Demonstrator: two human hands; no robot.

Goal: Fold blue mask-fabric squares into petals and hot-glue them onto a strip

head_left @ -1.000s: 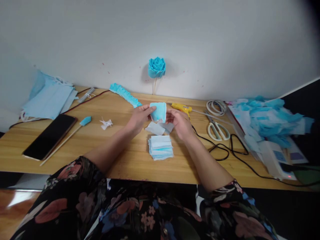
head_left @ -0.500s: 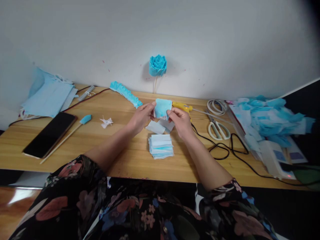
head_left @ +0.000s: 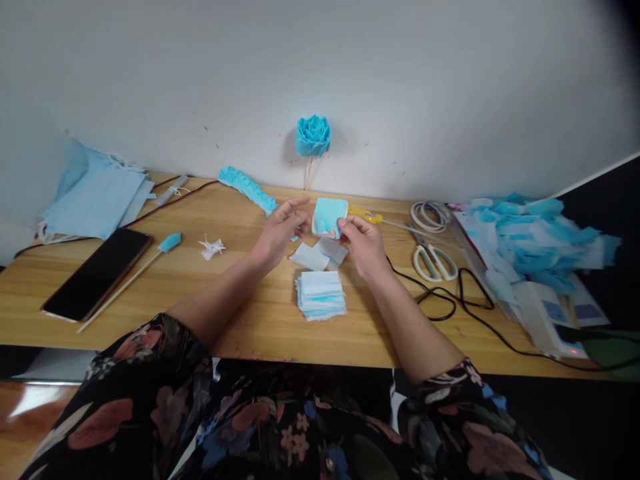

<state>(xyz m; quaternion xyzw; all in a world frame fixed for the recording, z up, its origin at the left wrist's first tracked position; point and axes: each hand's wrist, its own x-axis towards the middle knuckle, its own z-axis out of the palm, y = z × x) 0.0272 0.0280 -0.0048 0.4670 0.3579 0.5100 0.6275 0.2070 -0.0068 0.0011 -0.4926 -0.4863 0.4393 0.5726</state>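
Note:
My right hand (head_left: 365, 247) pinches a light blue square of mask fabric (head_left: 329, 215) by its right side, raised over the table. To the left of that square, my left hand (head_left: 283, 233) is empty, its fingers apart and not touching the fabric. Below the hands lie pale loose pieces of fabric (head_left: 310, 256). A stack of cut white and blue squares (head_left: 321, 295) sits nearer to me. Behind my left hand runs a row of folded blue petals (head_left: 245, 186), its near end partly covered by the fingers.
A blue fabric rose (head_left: 313, 137) on a stick stands by the wall. On the right are a yellow glue gun (head_left: 367, 215), scissors (head_left: 434, 262), a black cord (head_left: 440, 290) and a pile of scraps (head_left: 545, 233). Left lie a phone (head_left: 97, 273), a blue-tipped stick (head_left: 125, 287) and face masks (head_left: 95, 197).
My left hand has let go of the blue square and moved slightly left, fingers opening. The square stays in my right hand. The whole view has shifted slightly.

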